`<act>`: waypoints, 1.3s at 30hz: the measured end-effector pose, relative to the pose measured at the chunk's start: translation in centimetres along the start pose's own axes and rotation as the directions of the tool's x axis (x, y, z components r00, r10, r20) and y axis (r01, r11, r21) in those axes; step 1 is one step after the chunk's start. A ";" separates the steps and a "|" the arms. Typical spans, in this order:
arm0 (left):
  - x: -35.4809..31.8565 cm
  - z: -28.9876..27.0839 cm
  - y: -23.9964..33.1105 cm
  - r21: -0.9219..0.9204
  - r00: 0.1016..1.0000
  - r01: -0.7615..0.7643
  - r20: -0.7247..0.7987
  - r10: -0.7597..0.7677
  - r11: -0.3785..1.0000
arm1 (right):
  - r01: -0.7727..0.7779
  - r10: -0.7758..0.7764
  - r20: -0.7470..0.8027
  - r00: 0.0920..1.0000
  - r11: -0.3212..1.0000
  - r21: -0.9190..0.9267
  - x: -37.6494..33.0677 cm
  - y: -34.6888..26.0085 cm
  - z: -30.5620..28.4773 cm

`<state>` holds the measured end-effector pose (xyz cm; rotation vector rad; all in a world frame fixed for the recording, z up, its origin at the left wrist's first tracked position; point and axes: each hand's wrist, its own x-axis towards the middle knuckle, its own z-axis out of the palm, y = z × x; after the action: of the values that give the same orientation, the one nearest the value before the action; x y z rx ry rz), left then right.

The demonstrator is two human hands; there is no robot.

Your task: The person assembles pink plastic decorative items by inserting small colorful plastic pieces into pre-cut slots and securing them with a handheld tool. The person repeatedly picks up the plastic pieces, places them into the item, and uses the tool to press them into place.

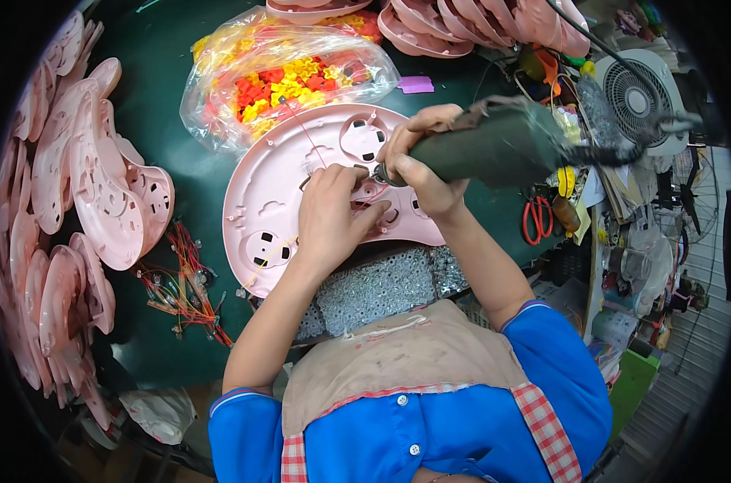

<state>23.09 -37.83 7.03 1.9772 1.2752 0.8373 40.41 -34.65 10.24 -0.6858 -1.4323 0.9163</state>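
Note:
A pink curved plastic shell [252, 177] with round sockets and slots lies hollow side up before me. My right hand [426, 161] is wrapped round the front of a dark green electric screwdriver [490, 145], tilted with its tip low over the middle of the shell. My left hand [333, 213] rests on the shell, thumb and forefinger apart on either side of the tip. Any small part beneath those fingers is hidden. A thin red wire [305, 133] rises from the shell beside my left hand, and a yellow wire [269, 262] crosses its lower left.
Stacked pink shells [107, 177] crowd the left; more shells [470, 24] line the back. A clear bag [289, 84] holds red and yellow pieces. Wired parts [190, 286] lie left. Red-handled scissors [536, 219] and a fan [635, 97] are right. Bubble wrap [373, 294] borders the near edge.

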 end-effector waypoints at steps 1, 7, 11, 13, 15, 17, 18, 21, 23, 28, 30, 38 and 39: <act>0.0 0.0 -0.1 0.003 1.000 -0.006 -0.010 0.006 1.000 | 0.048 -0.043 0.056 0.998 0.993 -0.108 0.5 0.0 -0.2; -0.1 -2.9 -1.9 0.030 0.976 -0.053 -0.209 0.058 0.998 | -0.068 0.092 -0.112 0.989 0.976 0.205 0.4 -1.2 -1.2; 1.2 -5.9 -4.0 0.305 0.967 -0.247 0.016 0.255 0.920 | 0.173 -0.101 -0.285 0.953 0.955 0.240 0.8 -4.4 -5.1; 1.9 -6.6 -4.9 0.322 0.970 -0.233 0.143 0.197 0.917 | -0.007 -0.133 -0.513 0.848 0.965 -0.262 1.4 -6.6 -6.4; 2.4 -8.0 -4.6 0.372 0.962 -0.259 0.186 0.201 0.891 | -0.074 -0.353 -0.545 0.760 0.786 -0.613 0.4 -8.2 -9.2; 2.3 -8.8 -3.8 0.327 0.961 -0.246 0.204 0.186 0.913 | 0.097 -0.602 -0.283 0.747 0.519 -0.850 -1.2 -10.2 -8.6; 2.2 -8.9 -2.5 0.120 0.983 -0.054 0.178 0.032 0.991 | 0.138 -0.537 -0.206 0.818 0.531 -0.836 -2.0 -10.8 -7.2; 1.7 -9.0 1.8 -0.188 0.964 0.066 0.264 -0.015 0.980 | 0.037 0.152 0.253 0.956 0.787 -0.615 -0.5 -7.4 -0.1; 0.5 -9.0 2.3 -0.318 0.962 0.136 0.268 -0.049 0.938 | -0.150 0.408 0.479 0.777 0.859 -0.489 0.1 -4.8 0.1; -1.9 -10.6 -0.3 -0.402 0.816 0.488 0.526 -0.242 0.775 | -0.581 0.566 0.293 0.770 0.813 -0.043 -2.5 -2.7 -2.6; -2.7 -10.9 -3.0 -0.266 0.761 0.379 0.634 -0.136 0.886 | -0.536 0.584 0.367 0.724 0.811 -0.235 -1.2 -4.1 -5.3; -2.4 -10.9 -2.6 0.145 0.879 -0.096 0.476 0.015 0.985 | 0.315 0.191 0.461 0.867 0.507 -0.803 1.0 -1.4 -4.6; -2.3 -10.6 -2.7 0.114 0.923 0.013 0.380 -0.056 0.993 | 0.231 0.160 0.364 0.918 0.529 -0.816 0.8 -0.8 -3.8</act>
<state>12.63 -37.36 10.83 2.0692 1.1379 0.3413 44.16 -33.89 11.16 -1.2331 -2.3030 0.2284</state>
